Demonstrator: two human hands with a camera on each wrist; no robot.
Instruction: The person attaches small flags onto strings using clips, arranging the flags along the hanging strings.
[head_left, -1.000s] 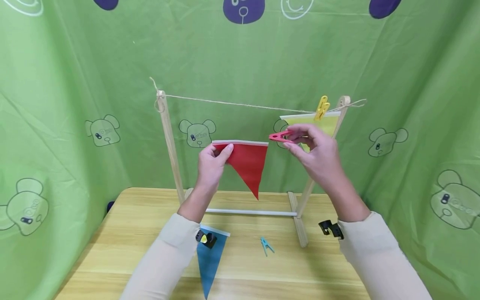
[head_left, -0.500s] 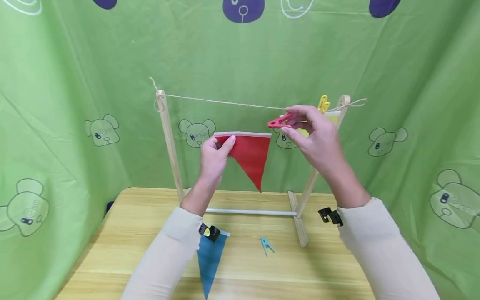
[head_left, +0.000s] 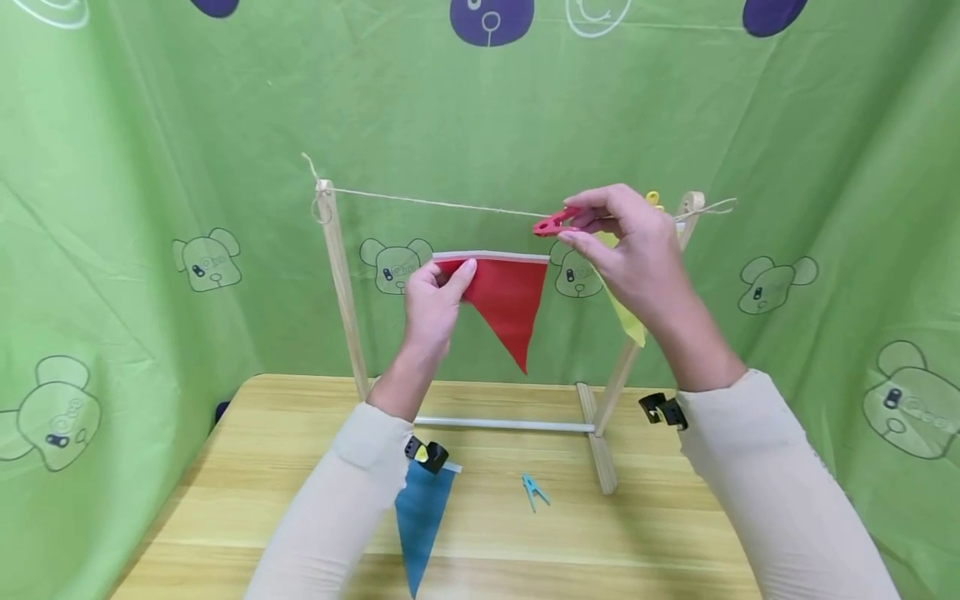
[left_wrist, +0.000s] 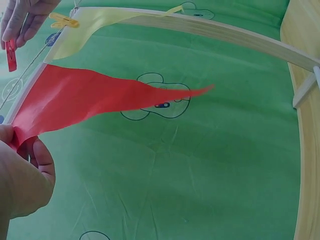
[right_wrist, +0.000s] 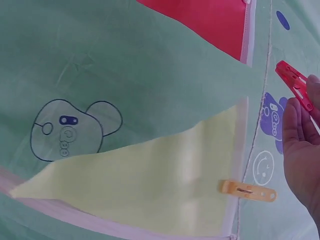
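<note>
My left hand point(head_left: 432, 308) pinches the upper left corner of a red pennant point(head_left: 510, 296), whose white top edge lies below the string point(head_left: 450, 204). A red clothespin point(head_left: 555, 223) is pinched between thumb and fingers of my right hand point(head_left: 633, 250), near the string and above the pennant's right corner. In the right wrist view the clothespin point(right_wrist: 294, 82) stands apart from the string point(right_wrist: 265, 82). A yellow pennant point(right_wrist: 150, 185) hangs at the string's right end, held by a yellow clothespin point(right_wrist: 250, 191); my right hand partly hides it in the head view.
A wooden frame with a left post point(head_left: 341, 292) and right post point(head_left: 618, 387) carries the string. On the table point(head_left: 300, 500) lie a blue pennant point(head_left: 422, 517), partly under my left forearm, and a blue clothespin point(head_left: 535, 492). A green printed curtain point(head_left: 465, 108) surrounds the table.
Both hands have risen toward the string, bringing up the red pennant and the red clothespin. The right hand uncovers the yellow pennant's lower tip and covers more of its top.
</note>
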